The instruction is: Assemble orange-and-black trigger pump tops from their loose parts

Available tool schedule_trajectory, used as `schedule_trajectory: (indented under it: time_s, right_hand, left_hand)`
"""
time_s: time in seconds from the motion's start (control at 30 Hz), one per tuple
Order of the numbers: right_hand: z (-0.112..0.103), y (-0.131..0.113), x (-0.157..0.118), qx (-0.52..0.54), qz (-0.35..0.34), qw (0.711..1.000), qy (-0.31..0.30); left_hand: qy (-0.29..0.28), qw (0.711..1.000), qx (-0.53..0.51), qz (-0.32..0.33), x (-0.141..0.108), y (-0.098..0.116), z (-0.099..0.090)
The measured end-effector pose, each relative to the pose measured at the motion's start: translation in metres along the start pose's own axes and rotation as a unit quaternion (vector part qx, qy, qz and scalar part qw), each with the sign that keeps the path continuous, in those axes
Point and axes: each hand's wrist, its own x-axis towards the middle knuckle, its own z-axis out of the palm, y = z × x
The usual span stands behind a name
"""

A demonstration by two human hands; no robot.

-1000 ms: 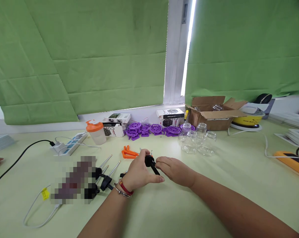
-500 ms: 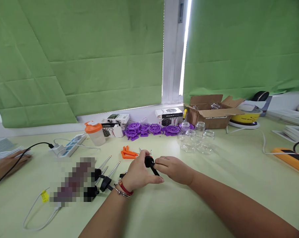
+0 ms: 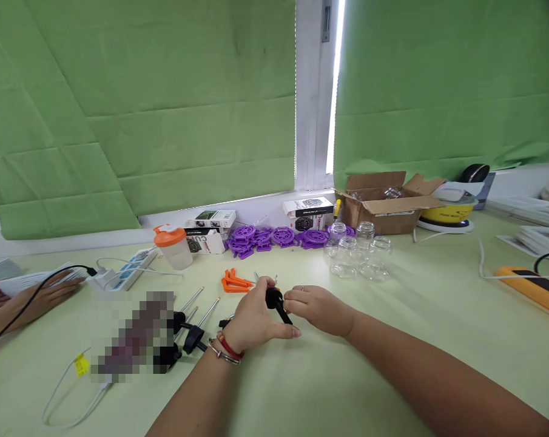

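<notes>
My left hand (image 3: 251,318), with a red band and a metal bangle at the wrist, is closed around a black plastic part (image 3: 282,313) that has a round head and a straight stem. Its thumb stretches out below the stem. The fingertips of my right hand (image 3: 319,309) are pinched at the side of the same part; what exactly they grip is hidden. Left of my hands lie several black caps with thin metal rods (image 3: 195,337). Just beyond my left hand are some orange plastic handles (image 3: 234,281).
Purple plastic rings (image 3: 283,237) lie along the back, with small printed boxes (image 3: 308,212). Glass jars (image 3: 347,255) stand before a cardboard box (image 3: 381,212). At left are an orange-lidded shaker (image 3: 174,249), a power strip (image 3: 135,268) and another person's hand (image 3: 51,297) on papers.
My hands and the black part hold nearly the same pose. At the left edge, the other person's hand has moved right, and a second hand now shows there. The view has shifted slightly.
</notes>
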Motion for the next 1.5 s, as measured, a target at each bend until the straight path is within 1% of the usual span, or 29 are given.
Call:
schedule_trajectory:
  time_s: [0.17,0.33,0.5,0.63,0.87,1.23,1.5]
  right_hand:
    - [0.0053,0.0013,-0.0016,-0.011,0.015,1.0,0.014]
    - [0.0053,0.0015,-0.0021,-0.048,-0.001,0.999,0.015]
    - [0.004,0.0007,-0.0026,-0.077,-0.006,0.996,0.052]
    - [0.0053,-0.0011,-0.0025,-0.084,-0.002,0.994,0.069]
    - [0.0055,-0.0015,-0.0021,-0.089,-0.009,0.994,0.056]
    - [0.008,-0.0027,-0.0015,-0.089,0.0,0.994,0.063]
    - [0.0072,-0.0042,0.0015,-0.081,0.014,0.993,0.09]
  left_hand:
    - [0.001,1.0,-0.002,0.004,0.0005,0.0,-0.0005]
    - [0.0,1.0,0.008,0.008,0.0007,-0.0002,-0.0012]
    - [-0.002,1.0,0.013,0.01,0.0006,-0.0003,-0.0008]
    - [-0.007,1.0,0.006,0.013,0.0007,0.0005,-0.0017]
    - [-0.005,1.0,0.006,0.013,0.0005,0.001,-0.0024]
    - [-0.012,1.0,-0.004,0.01,0.0004,0.0002,-0.0021]
    - [-0.009,1.0,-0.007,0.015,0.0018,-0.0032,-0.0019]
